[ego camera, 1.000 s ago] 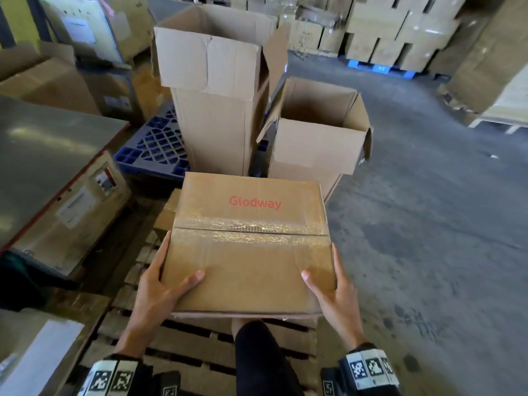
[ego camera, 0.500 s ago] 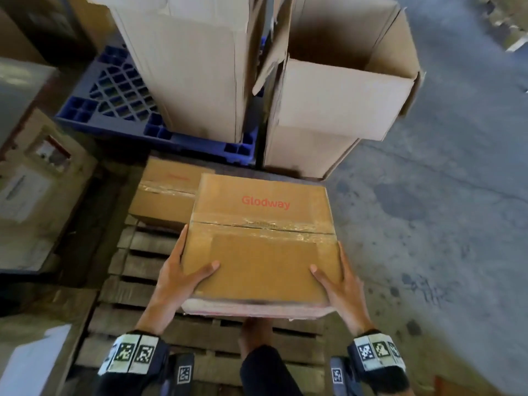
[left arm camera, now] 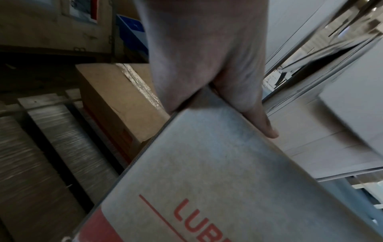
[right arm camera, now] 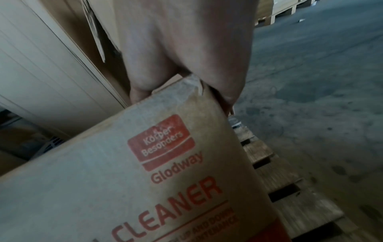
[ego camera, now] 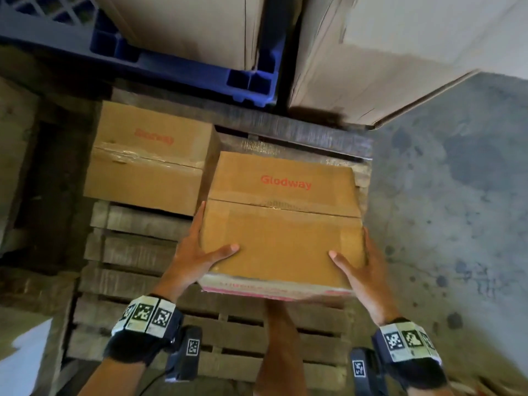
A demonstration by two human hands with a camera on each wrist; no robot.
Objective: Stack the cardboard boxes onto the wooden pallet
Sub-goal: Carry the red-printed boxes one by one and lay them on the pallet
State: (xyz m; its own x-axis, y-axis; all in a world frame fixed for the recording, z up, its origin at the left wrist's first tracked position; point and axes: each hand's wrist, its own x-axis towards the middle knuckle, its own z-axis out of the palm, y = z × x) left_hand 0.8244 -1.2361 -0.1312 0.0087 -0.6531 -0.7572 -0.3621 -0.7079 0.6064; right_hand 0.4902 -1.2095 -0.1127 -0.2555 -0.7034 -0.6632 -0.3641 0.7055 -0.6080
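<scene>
I carry a taped cardboard box [ego camera: 280,224] printed "Glodway" over the far right part of the wooden pallet [ego camera: 137,252]. My left hand [ego camera: 197,252] grips its near left corner, thumb on the top face. My right hand [ego camera: 360,270] grips the near right corner the same way. A second, matching box [ego camera: 148,158] rests on the pallet's far left, close beside the held one. The left wrist view has my left hand [left arm camera: 207,57] over the box's [left arm camera: 217,180] edge, with the resting box [left arm camera: 116,101] behind. The right wrist view shows my right hand [right arm camera: 186,49] on the box [right arm camera: 145,180] above the slats [right arm camera: 279,188].
A blue plastic pallet [ego camera: 177,67] with a tall cardboard box [ego camera: 200,24] stands just beyond the wooden pallet. Another large box [ego camera: 371,67] stands at the far right. Bare concrete floor [ego camera: 457,195] lies to the right. My leg [ego camera: 280,338] is under the held box.
The held box has moved forward and down toward the pallet's far right. The view has tilted down, bringing the second box on the pallet fully into sight. Both hands keep their grip.
</scene>
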